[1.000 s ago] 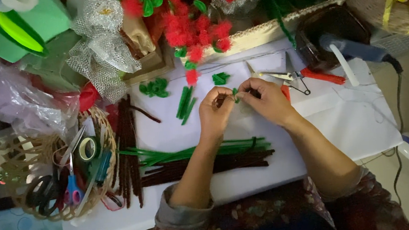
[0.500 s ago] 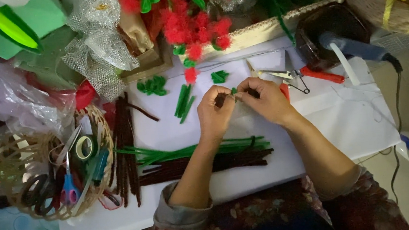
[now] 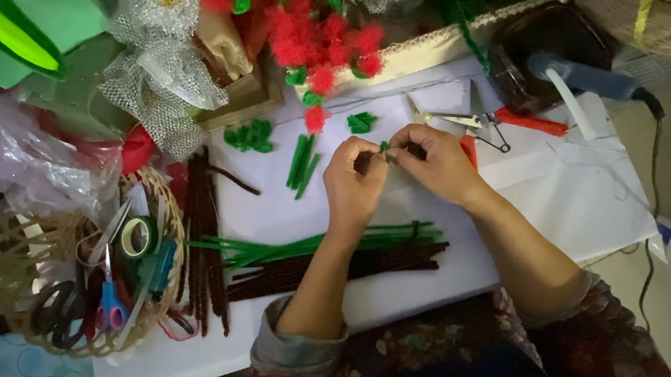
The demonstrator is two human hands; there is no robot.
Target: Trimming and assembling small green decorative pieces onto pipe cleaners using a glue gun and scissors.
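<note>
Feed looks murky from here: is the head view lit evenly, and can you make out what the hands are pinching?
Head view: white sheet bright, lap and edges dark; left hand and right hand pinch a tiny green piece, too small to resolve.

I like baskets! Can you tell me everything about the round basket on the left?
The basket is round, shallow and woven from pale straw-like strands. It sits on the white sheet's left edge. Inside lie scissors with pink and blue handles, darker scissors, and a tape roll. Brown fuzzy stems lie right beside it. Neither hand touches it.
</note>
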